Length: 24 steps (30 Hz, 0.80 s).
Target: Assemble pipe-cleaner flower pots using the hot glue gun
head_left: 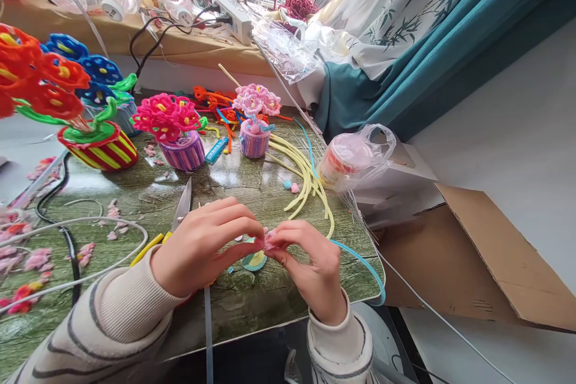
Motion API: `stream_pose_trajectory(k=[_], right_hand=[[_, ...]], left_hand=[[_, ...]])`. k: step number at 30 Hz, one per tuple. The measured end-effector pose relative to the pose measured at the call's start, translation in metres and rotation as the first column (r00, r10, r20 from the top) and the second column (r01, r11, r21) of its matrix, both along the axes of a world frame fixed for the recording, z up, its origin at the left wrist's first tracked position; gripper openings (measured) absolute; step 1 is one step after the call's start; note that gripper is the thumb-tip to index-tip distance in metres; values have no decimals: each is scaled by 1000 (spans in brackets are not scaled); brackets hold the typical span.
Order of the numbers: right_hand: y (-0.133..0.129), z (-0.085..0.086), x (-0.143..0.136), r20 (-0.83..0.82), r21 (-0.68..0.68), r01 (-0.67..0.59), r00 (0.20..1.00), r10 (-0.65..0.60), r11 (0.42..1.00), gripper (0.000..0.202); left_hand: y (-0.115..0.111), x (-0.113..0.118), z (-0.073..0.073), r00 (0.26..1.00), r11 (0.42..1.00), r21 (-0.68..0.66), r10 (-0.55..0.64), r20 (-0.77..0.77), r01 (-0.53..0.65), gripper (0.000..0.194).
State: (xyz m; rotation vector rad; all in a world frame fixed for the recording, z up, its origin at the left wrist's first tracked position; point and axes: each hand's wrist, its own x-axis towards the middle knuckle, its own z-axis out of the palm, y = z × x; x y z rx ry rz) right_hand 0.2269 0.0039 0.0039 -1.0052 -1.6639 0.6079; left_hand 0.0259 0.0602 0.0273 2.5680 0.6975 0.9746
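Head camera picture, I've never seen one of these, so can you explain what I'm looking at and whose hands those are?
There's no machine here. A person wears a camera on their head, looking forward and down, so this single view is roughly what they see. The left hand and right hand are their own, bare, in striped sleeves.

The fingers of both hands pinch a small pink fuzzy piece, partly hidden by them. Beneath it, a round green-and-yellow disc lies on the green table.

Farther back stand pots of fuzzy flowers: orange flowers, blue flowers, deep pink flowers and light pink flowers. Scissors lie by the left hand, and pale yellow strips curve across the table beyond the right.
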Motion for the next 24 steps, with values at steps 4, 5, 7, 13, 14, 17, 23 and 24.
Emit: stream_pose_trajectory(k=[4,5,7,13,14,17,23,24], right_hand=[[1,1,0,13,22,0,1000,0,1000,11],[2,1,0,14,25,-1,1000,0,1000,10],[2,1,0,15,27,-3,1000,2,1000,11],[4,3,-1,5,2,-28,1000,28,1000,16],[4,2,-2,-7,-8,-29,1000,29,1000,17],[0,-1,-4,-82,-79,-10,997,4,997,26],[-15,-21,-15,-248,-293,93,954,-170,952,56],[-17,-24,-17,-249,-323,110,949,-196,940,57]], left_hand=[[-1,0,-1,1000,1000,-16,3,-8,-3,4],[-1,0,-1,1000,1000,-19,5,-9,-5,4],[-2,1,-1,1000,1000,-20,9,-5,-10,5],[-2,1,1,1000,1000,-4,20,-19,-20,4],[-3,0,0,1000,1000,-4,23,-21,-23,4],[-5,-1,-2,998,998,-19,54,-19,-54,2],[-13,-4,0,990,988,-82,127,-60,-132,6],[-14,-4,0,989,987,-86,131,-66,-137,5]])
